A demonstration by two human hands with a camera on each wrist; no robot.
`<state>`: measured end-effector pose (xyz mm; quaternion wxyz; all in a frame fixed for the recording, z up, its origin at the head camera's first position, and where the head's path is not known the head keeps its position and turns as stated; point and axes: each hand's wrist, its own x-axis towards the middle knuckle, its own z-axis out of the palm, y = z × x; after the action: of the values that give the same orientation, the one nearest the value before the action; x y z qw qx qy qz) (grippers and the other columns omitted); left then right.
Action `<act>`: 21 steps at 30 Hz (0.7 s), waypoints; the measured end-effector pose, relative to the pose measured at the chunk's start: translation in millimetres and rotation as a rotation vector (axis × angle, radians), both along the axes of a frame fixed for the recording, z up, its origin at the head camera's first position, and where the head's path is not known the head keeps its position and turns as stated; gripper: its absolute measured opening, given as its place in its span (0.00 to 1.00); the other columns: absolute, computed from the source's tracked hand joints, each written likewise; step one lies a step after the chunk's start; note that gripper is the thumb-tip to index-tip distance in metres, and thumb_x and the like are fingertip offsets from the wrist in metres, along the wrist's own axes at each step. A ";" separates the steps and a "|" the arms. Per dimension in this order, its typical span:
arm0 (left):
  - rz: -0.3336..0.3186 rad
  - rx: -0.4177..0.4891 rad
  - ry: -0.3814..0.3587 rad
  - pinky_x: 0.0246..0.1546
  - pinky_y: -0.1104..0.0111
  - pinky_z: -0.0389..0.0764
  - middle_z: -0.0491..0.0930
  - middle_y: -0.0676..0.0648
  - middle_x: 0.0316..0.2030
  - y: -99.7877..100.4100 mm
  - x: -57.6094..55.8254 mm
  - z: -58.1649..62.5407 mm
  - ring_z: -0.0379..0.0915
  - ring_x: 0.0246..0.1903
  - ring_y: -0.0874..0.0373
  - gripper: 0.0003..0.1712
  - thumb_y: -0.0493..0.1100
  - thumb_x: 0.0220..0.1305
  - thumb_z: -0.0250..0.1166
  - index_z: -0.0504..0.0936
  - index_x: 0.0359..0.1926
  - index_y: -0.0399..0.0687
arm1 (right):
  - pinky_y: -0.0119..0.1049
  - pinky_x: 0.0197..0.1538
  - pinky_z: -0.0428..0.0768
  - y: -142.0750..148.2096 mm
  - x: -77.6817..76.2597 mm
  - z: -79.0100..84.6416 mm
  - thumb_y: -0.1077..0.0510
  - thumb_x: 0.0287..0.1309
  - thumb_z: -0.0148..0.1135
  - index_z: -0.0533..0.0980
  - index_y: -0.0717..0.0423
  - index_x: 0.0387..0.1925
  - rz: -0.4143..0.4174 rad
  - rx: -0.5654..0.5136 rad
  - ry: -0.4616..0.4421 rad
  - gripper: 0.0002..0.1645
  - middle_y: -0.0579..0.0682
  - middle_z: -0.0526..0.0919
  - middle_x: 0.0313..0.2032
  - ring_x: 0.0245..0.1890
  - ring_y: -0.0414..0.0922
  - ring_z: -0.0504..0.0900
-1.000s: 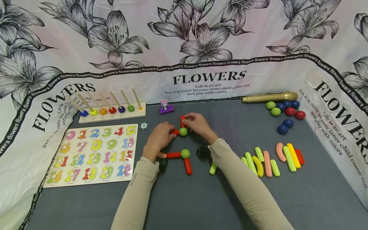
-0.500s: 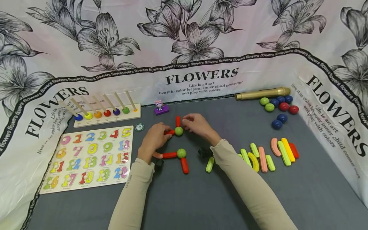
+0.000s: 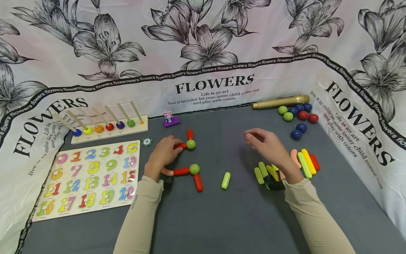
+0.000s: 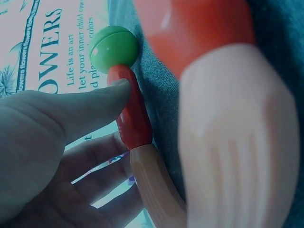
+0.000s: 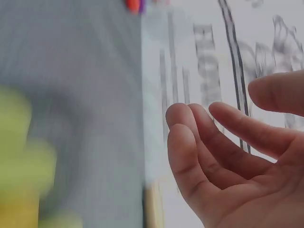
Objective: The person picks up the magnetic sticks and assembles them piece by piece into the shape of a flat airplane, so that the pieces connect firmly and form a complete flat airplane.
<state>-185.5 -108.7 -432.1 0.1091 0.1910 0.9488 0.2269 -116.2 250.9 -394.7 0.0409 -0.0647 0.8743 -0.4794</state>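
Observation:
My left hand point(image 3: 162, 153) pinches a red magnetic stick point(image 4: 134, 111) between thumb and fingers. A green ball point(image 4: 114, 47) sits on its far end and a peach curved stick point(image 4: 156, 183) joins its near end. From the same ball a second red stick point(image 3: 190, 134) points away in the head view. Nearer lies a like piece: a green ball point(image 3: 194, 169) with a red stick to the left, a red stick point(image 3: 198, 182) toward me and a peach curved end. My right hand point(image 3: 269, 146), holding nothing, hovers left of and above the stick pile, fingers loosely bent.
One light-green stick point(image 3: 226, 181) lies mid-table. Several green and yellow sticks point(image 3: 262, 170) lie under the right wrist, more sticks point(image 3: 304, 163) beyond. Coloured balls point(image 3: 296, 134) and a gold microphone point(image 3: 280, 102) stand back right. A number board point(image 3: 92, 176) and peg rack point(image 3: 109, 131) occupy the left.
My right hand has let go of the far red stick and moved right, to the stick pile. The left hand keeps its grip on its stick. The head view has turned slightly right.

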 end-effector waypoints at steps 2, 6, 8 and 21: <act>-0.004 0.004 -0.002 0.64 0.47 0.75 0.82 0.35 0.54 0.0 -0.1 0.3 0.77 0.54 0.38 0.17 0.38 0.77 0.66 0.86 0.61 0.34 | 0.28 0.48 0.81 22.4 14.0 1.8 0.49 0.85 0.52 0.77 0.65 0.67 -0.055 0.059 0.021 0.26 0.64 0.85 0.57 0.53 0.57 0.86; -0.006 0.007 -0.005 0.65 0.46 0.74 0.81 0.34 0.54 1.0 -1.8 1.1 0.76 0.55 0.38 0.17 0.37 0.77 0.66 0.85 0.61 0.34 | 0.25 0.42 0.77 66.6 36.6 1.9 0.49 0.83 0.54 0.80 0.64 0.63 -0.173 0.198 0.102 0.24 0.63 0.87 0.51 0.46 0.45 0.86; -0.010 0.004 -0.001 0.65 0.46 0.74 0.82 0.34 0.54 -1.0 -1.3 0.9 0.76 0.54 0.38 0.17 0.37 0.77 0.66 0.86 0.61 0.33 | 0.25 0.41 0.75 85.9 44.3 -1.0 0.49 0.83 0.55 0.81 0.64 0.61 -0.224 0.265 0.117 0.24 0.63 0.88 0.49 0.43 0.42 0.83; -0.033 0.022 -0.003 0.67 0.46 0.71 0.79 0.33 0.57 -9.5 0.9 1.3 0.74 0.58 0.36 0.17 0.36 0.79 0.62 0.84 0.62 0.33 | 0.38 0.31 0.71 171.8 74.0 -35.4 0.58 0.74 0.61 0.80 0.75 0.51 -0.294 0.550 -0.015 0.19 0.62 0.84 0.35 0.31 0.49 0.76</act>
<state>-184.6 -118.2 -430.8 0.1119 0.2078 0.9427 0.2358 -42.2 422.7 -430.1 -0.0065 0.0795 0.9708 -0.2263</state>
